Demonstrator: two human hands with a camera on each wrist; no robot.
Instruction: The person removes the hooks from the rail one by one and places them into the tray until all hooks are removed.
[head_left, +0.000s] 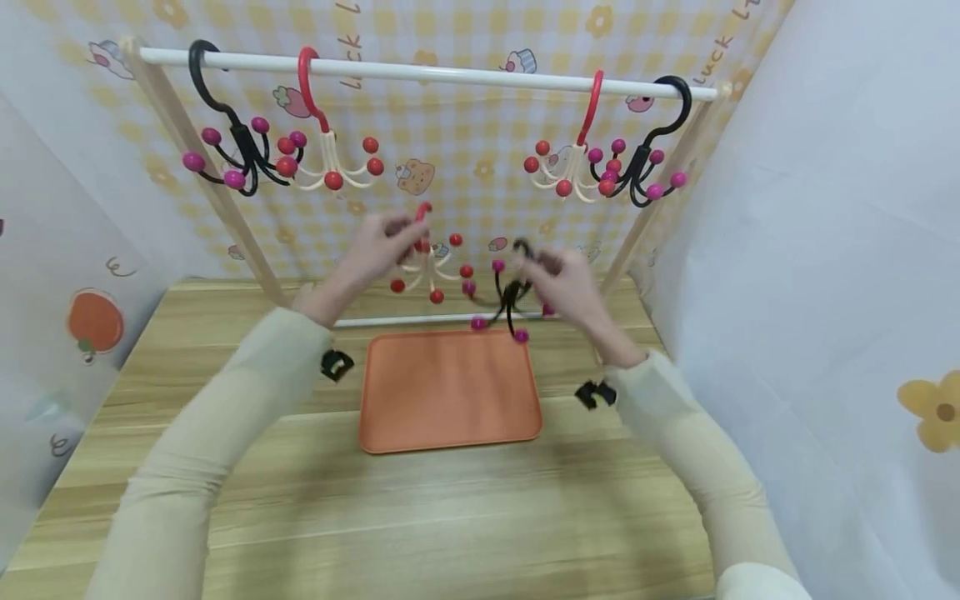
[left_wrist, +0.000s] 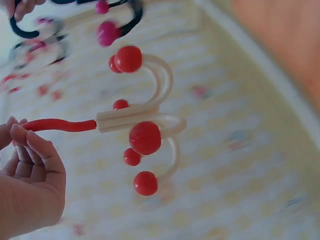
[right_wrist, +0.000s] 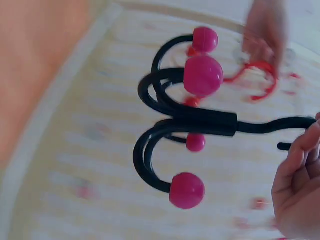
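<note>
In the head view my left hand (head_left: 379, 248) pinches the red stem of a cream multi-hook hanger (head_left: 428, 265) with red ball tips. The left wrist view shows thumb and fingertips on that red stem (left_wrist: 65, 125), the cream prongs hanging free. To the right, my right hand (head_left: 566, 285) holds a black multi-hook hanger (head_left: 512, 296) with magenta ball tips by its hook end. Its black body (right_wrist: 207, 123) spans the right wrist view, fingers curled at the stem. Both hangers are held in the air, below the white rail (head_left: 427, 73) and near the orange tray (head_left: 450, 392).
On the rail hang a black hanger (head_left: 243, 146) and a red-hooked one (head_left: 330, 158) at left. Another red-hooked hanger (head_left: 576, 162) and a black one (head_left: 640, 167) hang at right. Wooden posts (head_left: 210, 179) carry the rail; a lower white bar (head_left: 450, 319) runs behind the tray.
</note>
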